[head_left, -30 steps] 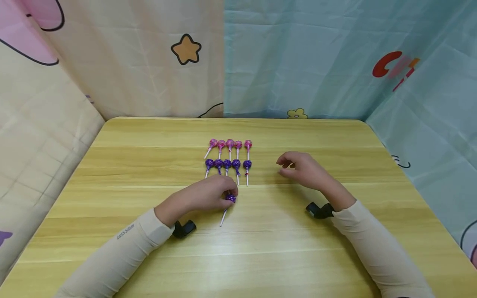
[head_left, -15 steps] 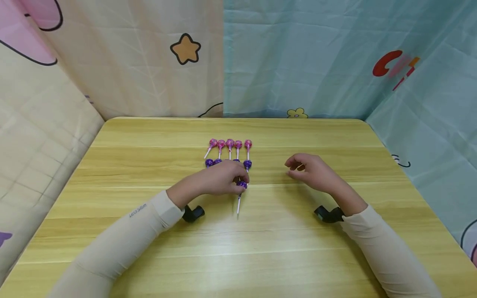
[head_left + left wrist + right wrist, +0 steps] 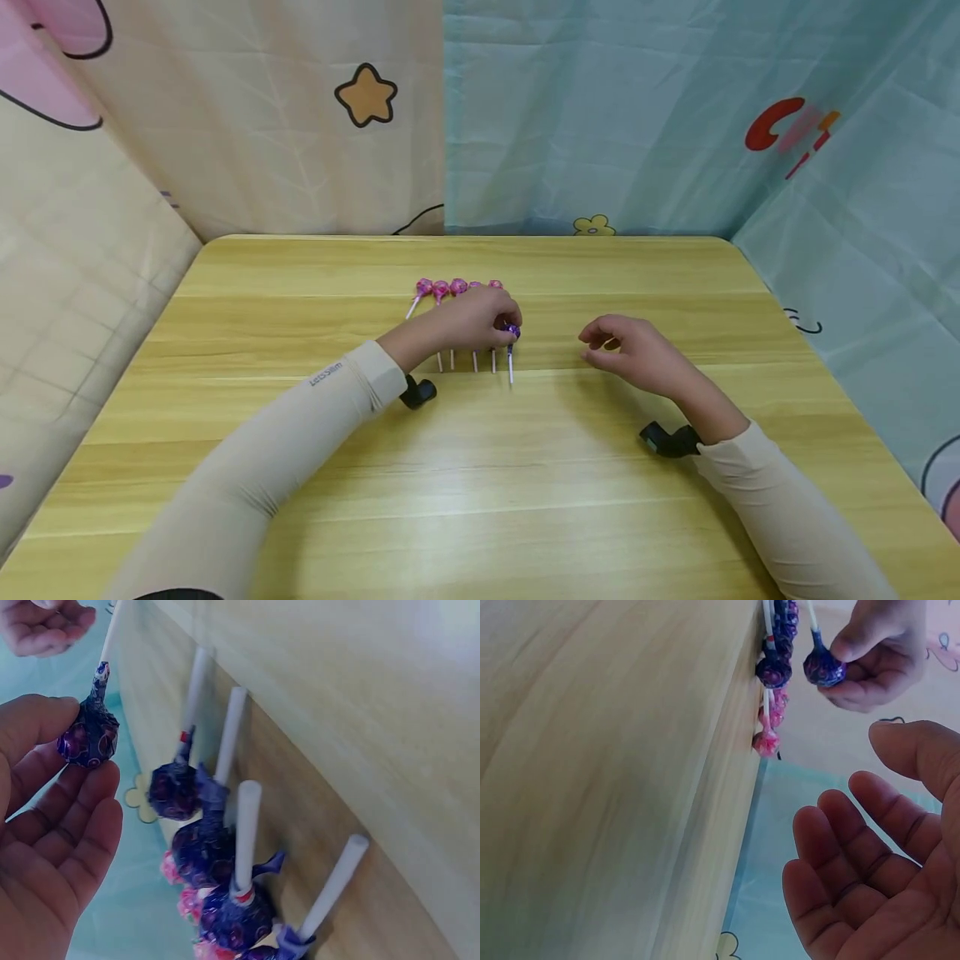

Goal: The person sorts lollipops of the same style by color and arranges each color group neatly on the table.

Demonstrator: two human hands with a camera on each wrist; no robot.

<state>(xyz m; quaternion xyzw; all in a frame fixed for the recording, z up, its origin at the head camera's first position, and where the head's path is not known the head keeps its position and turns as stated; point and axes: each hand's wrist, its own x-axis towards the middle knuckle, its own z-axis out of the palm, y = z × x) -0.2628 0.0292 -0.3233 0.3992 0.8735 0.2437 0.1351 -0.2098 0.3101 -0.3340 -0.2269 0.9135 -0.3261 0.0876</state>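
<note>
My left hand (image 3: 474, 320) pinches a purple-wrapped lollipop (image 3: 88, 739) by its candy head between thumb and fingers, its white stick pointing toward me. In the wrist views this lollipop is held above the table. Under and beside that hand lies a row of purple lollipops (image 3: 206, 851), mostly covered in the head view, their stick ends showing. Behind it runs a row of pink lollipops (image 3: 424, 287), partly hidden by the hand. Off to the right, my right hand (image 3: 633, 354) hovers over the table with loosely bent fingers, holding nothing.
The wooden table (image 3: 480, 500) reaches back to a printed curtain (image 3: 525, 125), with more cloth along both sides. A small black wrist camera (image 3: 420, 392) sits under the left wrist, another black camera (image 3: 670, 440) under the right.
My left hand has carried the purple lollipop away from me and to the right, up to the right end of the purple row. The right hand has shifted slightly right.
</note>
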